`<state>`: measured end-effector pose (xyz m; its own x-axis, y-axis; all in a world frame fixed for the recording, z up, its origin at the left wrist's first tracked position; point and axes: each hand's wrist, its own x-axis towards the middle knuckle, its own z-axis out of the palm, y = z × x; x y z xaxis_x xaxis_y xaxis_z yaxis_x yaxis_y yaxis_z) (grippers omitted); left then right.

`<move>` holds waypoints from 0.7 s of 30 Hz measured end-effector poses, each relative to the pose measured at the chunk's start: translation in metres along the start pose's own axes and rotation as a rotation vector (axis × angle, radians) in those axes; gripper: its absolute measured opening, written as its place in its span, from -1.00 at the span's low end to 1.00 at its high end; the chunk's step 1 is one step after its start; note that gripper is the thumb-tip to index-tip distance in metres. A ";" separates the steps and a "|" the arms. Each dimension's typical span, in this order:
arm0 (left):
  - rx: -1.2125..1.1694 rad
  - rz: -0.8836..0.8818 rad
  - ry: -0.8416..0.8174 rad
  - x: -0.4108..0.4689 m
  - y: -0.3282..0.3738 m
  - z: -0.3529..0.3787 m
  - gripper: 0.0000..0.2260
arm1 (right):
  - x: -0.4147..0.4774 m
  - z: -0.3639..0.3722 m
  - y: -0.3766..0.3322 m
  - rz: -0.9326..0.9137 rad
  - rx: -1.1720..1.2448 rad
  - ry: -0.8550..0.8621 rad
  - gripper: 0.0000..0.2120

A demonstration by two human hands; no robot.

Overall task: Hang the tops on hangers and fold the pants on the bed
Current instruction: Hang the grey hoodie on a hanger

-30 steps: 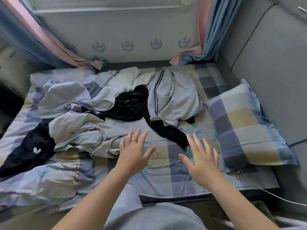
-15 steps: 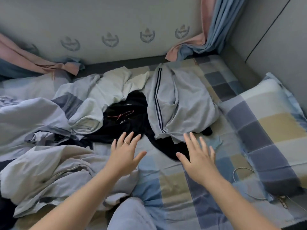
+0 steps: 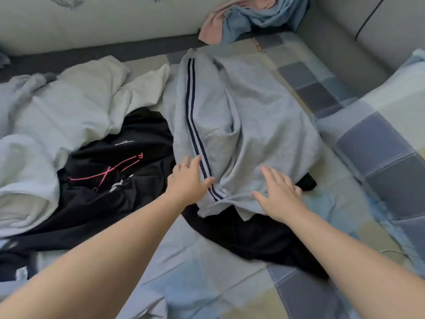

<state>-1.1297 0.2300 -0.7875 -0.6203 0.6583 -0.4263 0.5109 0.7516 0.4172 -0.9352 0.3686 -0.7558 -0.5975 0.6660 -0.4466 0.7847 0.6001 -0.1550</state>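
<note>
Grey pants (image 3: 243, 125) with a dark double side stripe lie crumpled in the middle of the bed. My left hand (image 3: 188, 180) lies with spread fingers on the pants' near left edge, at the stripe. My right hand (image 3: 279, 194) rests flat, fingers straight, on the near hem of the same pants. A black garment (image 3: 119, 171) with pink lines lies to the left and runs under the pants toward me. Pale tops (image 3: 76, 104) are heaped further left. No hanger is in view.
The bed has a checked blue, grey and beige sheet (image 3: 207, 272). A matching pillow (image 3: 391, 125) lies at the right against a grey padded wall. Pink and blue curtain ends (image 3: 243, 17) pool at the far edge of the bed.
Both hands have reached forward from above the sheet and now lie on the grey pants. The view has moved closer and lower over the bed.
</note>
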 end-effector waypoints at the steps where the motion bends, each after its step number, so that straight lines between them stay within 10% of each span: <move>1: -0.049 -0.049 0.023 0.019 0.000 0.007 -0.25 | 0.018 0.011 0.001 0.009 -0.003 0.003 -0.22; 11: -0.330 -0.154 0.264 0.099 -0.025 0.028 -0.61 | 0.120 0.051 -0.033 0.011 -0.063 0.244 0.09; 17: -0.339 -0.071 0.171 0.080 -0.027 0.023 -0.87 | 0.154 0.034 -0.050 -0.106 -0.186 0.386 -0.66; 21: -0.280 -0.103 0.005 0.053 -0.035 0.018 -0.85 | 0.135 0.033 -0.048 -0.177 -0.265 0.389 -0.81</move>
<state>-1.1698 0.2388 -0.8394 -0.6638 0.5781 -0.4745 0.2613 0.7737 0.5771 -1.0482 0.4155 -0.8375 -0.7743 0.6296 -0.0640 0.6274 0.7769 0.0528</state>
